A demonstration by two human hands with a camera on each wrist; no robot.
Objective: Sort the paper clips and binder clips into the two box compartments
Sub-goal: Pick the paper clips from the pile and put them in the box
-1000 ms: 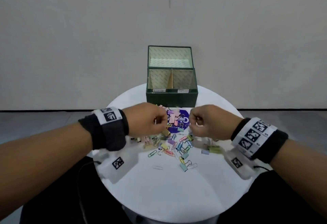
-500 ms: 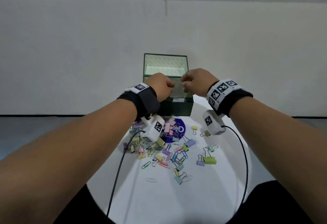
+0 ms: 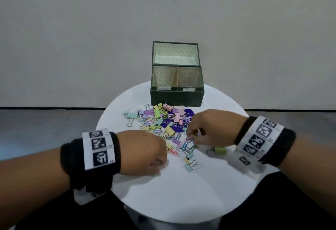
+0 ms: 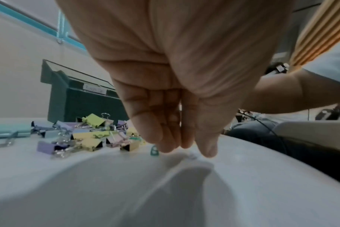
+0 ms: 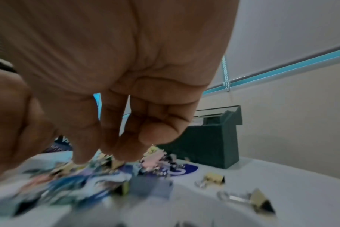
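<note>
A pile of pastel binder clips and paper clips (image 3: 163,126) lies on the round white table (image 3: 181,193), in front of a dark green box (image 3: 177,96). The box has a left compartment (image 3: 163,79) and a right compartment (image 3: 190,79). My left hand (image 3: 164,165) reaches down at the pile's near edge. In the left wrist view its straight fingers (image 4: 165,145) and thumb straddle a faint white paper clip (image 4: 192,155) on the table. My right hand (image 3: 190,136) hovers over the pile's right side beside a pink paper clip (image 3: 189,138). In the blurred right wrist view its thumb and fingers (image 5: 80,153) stand apart.
A purple round sticker (image 3: 174,124) lies under the pile. A green binder clip (image 3: 220,150) sits below my right wrist and a teal one (image 3: 189,167) lies near the front. The box lid (image 3: 175,53) stands open behind. A wall rises beyond the table.
Half a second ago both hands were held up over the box. They have since dropped back to the pile, the left at its near edge and the right at its right side.
</note>
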